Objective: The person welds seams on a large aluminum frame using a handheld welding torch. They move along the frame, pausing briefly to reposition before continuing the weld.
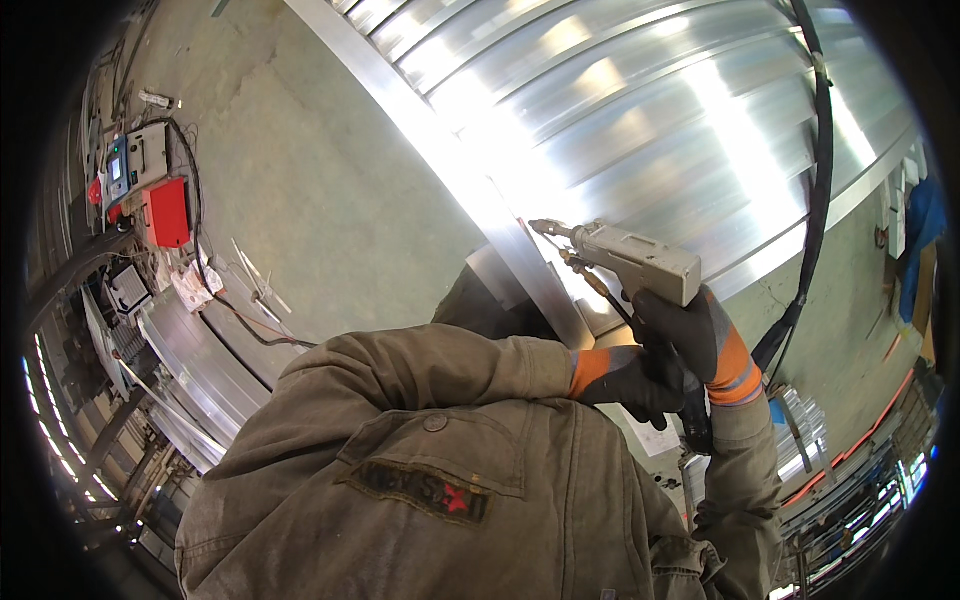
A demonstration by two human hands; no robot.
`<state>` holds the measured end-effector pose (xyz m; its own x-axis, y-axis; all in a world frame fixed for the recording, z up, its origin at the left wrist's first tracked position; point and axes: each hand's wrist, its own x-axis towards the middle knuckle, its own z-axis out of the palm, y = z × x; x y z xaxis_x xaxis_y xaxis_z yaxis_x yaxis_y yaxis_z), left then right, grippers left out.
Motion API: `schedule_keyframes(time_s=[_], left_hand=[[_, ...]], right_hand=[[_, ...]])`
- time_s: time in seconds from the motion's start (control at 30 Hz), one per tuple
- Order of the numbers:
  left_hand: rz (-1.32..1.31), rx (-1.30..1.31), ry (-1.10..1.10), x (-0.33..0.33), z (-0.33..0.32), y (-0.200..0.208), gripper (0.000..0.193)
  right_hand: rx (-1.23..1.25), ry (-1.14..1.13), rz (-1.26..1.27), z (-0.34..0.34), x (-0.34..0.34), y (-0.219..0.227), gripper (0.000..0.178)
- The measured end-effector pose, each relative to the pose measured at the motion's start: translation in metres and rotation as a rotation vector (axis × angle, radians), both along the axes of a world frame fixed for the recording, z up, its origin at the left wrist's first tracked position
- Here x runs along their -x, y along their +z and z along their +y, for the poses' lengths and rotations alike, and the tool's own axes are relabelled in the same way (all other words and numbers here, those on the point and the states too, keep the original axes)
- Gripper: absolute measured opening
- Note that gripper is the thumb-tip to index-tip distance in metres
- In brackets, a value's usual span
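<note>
My right hand (685,333), in a black glove with an orange and grey cuff, grips the handle of a grey hand-held welding gun (640,258). The gun's metal nozzle points left, close to the corner of a shiny metal panel (600,130) with parallel ribs. A thin hose with a brass fitting (577,262) runs under the gun's body. Just below the right hand, my gloved left hand (632,387) is curled at the black cable (694,415) beneath the handle. Its fingers are partly hidden there.
A thick black cable (823,150) crosses the panel's right side down to the floor. At the left stand a control box with a small screen (118,168) and a red box (167,213). Long metal profiles (200,350) lie nearer, at the lower left.
</note>
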<state>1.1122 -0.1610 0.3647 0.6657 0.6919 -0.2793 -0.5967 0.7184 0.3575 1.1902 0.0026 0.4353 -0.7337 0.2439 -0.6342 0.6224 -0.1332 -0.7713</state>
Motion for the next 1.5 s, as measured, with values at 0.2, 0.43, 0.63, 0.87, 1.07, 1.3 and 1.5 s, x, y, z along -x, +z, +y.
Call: schedule_keyframes(time_s=[0.2,0.43,0.63,0.87,1.07,1.3,1.5], left_hand=[[0.003,0.038,0.004,0.006,-0.001,0.003,0.063],[-0.014,0.021,-0.019,0.006,-0.002,-0.002,0.064],[0.002,0.070,-0.024,0.001,-0.002,-0.004,0.053],[0.033,0.116,0.012,0.001,-0.004,-0.001,0.049],[0.022,0.119,0.038,0.004,-0.002,0.004,0.048],[0.041,0.069,0.036,-0.001,-0.004,-0.001,0.058],[-0.008,0.085,0.009,-0.012,-0.005,-0.011,0.064]], right_hand=[[-0.066,0.100,0.082,-0.001,-0.005,-0.017,0.025],[0.028,0.071,0.007,0.000,-0.004,-0.019,0.027],[-0.004,0.106,-0.003,0.000,-0.001,-0.019,0.027],[0.071,0.060,0.005,0.001,0.002,-0.018,0.037],[0.131,-0.013,-0.125,0.001,0.003,-0.018,0.026],[0.172,-0.077,-0.095,-0.001,0.002,-0.018,0.028],[0.171,-0.079,-0.091,-0.001,0.001,-0.018,0.029]])
